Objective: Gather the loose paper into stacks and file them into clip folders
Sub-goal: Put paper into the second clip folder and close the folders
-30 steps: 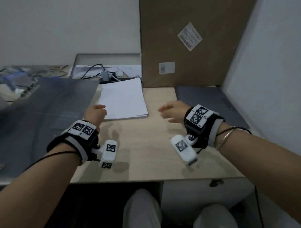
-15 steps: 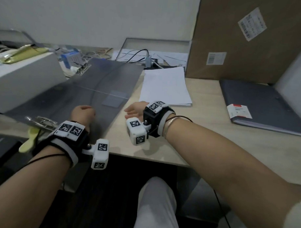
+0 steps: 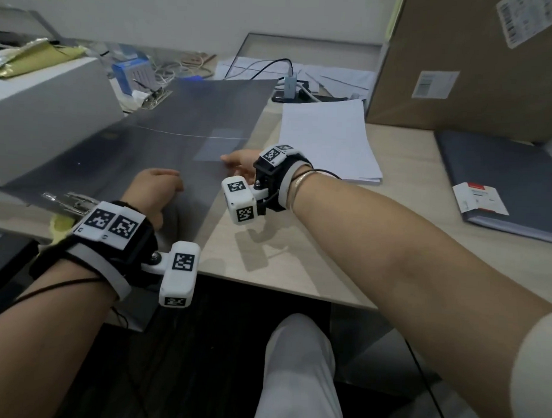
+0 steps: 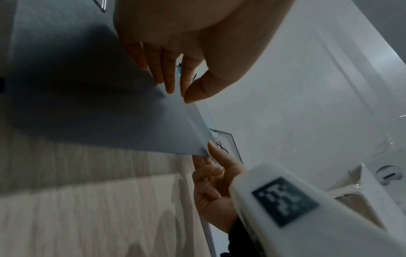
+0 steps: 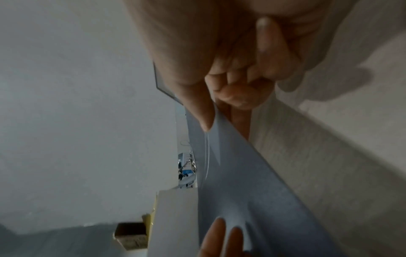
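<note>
An open grey clip folder lies across the left of the desk, its metal clip at the near-left end. My right hand pinches the cover's right edge, thumb on top and fingers beneath, and lifts that edge slightly off the wood. My left hand is over the cover, its straight fingertips touching the top face near the same edge. To the right of the folder a white paper stack lies flat. Neither hand touches it.
A closed dark folder with a red-and-white label lies at the right. A large cardboard box stands behind it. A grey box, cables and small clutter fill the back left. Bare wood desk shows near the front edge.
The view has swung left. My right hand crossed from mid-desk to the open folder and took hold of its cover edge. My left hand moved onto the cover.
</note>
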`<control>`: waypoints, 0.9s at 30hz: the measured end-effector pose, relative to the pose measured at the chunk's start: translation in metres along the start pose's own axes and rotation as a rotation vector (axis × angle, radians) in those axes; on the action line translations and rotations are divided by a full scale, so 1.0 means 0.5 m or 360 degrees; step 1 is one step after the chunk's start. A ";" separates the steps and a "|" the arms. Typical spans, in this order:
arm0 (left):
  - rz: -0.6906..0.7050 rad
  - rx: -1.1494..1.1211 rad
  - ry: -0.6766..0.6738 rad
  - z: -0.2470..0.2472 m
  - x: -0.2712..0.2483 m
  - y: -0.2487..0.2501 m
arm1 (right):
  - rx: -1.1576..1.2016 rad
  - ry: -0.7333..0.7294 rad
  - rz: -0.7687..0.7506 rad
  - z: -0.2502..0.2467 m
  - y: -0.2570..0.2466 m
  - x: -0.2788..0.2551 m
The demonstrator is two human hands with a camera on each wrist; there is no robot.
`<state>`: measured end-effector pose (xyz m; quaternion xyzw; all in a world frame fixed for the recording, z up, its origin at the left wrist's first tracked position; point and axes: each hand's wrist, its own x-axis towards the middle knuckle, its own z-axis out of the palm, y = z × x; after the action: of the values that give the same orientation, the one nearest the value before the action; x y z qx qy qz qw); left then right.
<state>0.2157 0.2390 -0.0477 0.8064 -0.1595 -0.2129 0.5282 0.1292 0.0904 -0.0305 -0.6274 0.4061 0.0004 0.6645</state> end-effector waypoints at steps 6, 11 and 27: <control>0.0063 -0.0160 0.0058 0.011 -0.006 0.009 | 0.0150 0.0133 -0.0223 -0.009 -0.017 -0.019; 0.0168 -0.0310 0.0060 0.026 -0.038 0.067 | 0.0494 0.0390 -0.0514 -0.081 -0.028 -0.103; -0.0230 -0.1029 -0.0965 0.242 -0.216 0.164 | 0.0931 0.1085 -0.0836 -0.341 0.175 -0.354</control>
<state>0.0581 0.1641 0.0039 0.5102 -0.1756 -0.5148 0.6662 -0.1263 0.0568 0.0120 -0.4606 0.4115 -0.4843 0.6197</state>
